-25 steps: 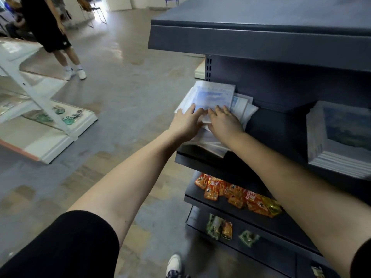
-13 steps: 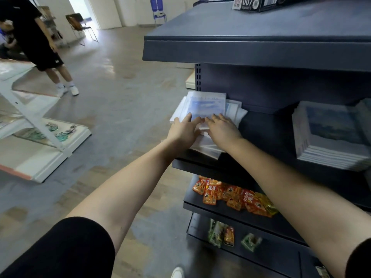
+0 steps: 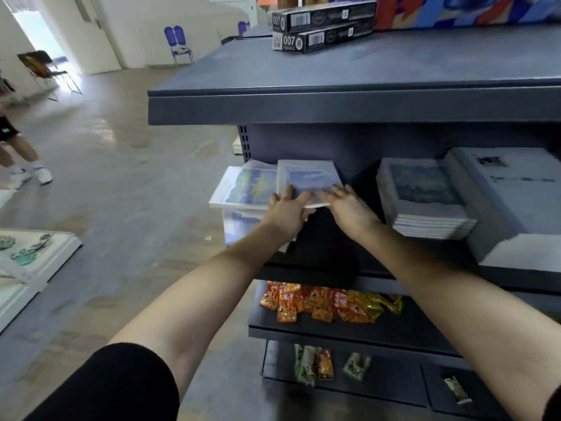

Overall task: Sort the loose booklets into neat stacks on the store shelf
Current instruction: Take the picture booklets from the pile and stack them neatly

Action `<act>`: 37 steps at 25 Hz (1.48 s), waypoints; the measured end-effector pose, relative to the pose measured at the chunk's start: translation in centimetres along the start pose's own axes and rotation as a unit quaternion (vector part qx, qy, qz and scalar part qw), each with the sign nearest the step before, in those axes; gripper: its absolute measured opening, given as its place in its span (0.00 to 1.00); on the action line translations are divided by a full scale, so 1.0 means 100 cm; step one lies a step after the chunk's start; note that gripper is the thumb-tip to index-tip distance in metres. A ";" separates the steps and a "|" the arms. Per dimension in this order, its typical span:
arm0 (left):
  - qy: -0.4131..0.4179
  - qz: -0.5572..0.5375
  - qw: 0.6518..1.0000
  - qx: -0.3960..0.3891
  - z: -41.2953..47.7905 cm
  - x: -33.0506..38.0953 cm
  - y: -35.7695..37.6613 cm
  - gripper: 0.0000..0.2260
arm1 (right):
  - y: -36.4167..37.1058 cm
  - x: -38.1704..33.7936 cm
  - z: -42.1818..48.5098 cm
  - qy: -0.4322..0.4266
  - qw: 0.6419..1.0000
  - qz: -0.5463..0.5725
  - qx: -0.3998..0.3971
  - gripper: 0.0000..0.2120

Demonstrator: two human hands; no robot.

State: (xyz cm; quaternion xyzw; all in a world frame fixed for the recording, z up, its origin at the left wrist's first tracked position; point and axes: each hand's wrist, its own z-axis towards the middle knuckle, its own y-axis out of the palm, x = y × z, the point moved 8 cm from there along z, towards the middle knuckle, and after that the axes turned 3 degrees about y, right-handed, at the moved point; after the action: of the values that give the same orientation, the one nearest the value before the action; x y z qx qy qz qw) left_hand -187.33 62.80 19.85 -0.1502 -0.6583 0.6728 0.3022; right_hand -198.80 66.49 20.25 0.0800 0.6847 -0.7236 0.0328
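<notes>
A pale blue booklet [image 3: 308,177] lies on top of loose booklets at the left end of the dark grey shelf [image 3: 349,278]. My left hand [image 3: 287,212] grips its near left edge, fingers on the cover. My right hand [image 3: 349,206] holds its near right corner. Beneath and to the left, a booklet with a yellow and blue cover [image 3: 246,186] sticks out over the shelf end, and more loose booklets [image 3: 239,224] lie under it. A neat stack of blue-covered booklets [image 3: 425,199] stands to the right.
A taller stack of white books [image 3: 513,189] sits at the far right. Two black 007 boxes [image 3: 321,28] lie on the top shelf. Orange snack packets [image 3: 315,303] fill the shelf below. A person's legs [image 3: 18,156] stand far left, near a white display rack [image 3: 33,256].
The top booklet has shifted right, off the pile, uncovering the yellow and blue booklet. Both hands moved right with it. My view has tilted up.
</notes>
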 end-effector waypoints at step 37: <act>0.053 0.025 0.990 -0.132 0.032 0.091 0.060 0.14 | 0.041 0.069 -0.034 0.141 0.987 -0.017 -0.075 0.22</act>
State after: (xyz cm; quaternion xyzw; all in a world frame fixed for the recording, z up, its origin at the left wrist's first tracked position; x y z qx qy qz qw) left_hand -197.57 66.02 16.01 -0.2405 -0.7205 0.5784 0.2975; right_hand -204.67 70.07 14.93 0.1673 0.7358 -0.6524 -0.0706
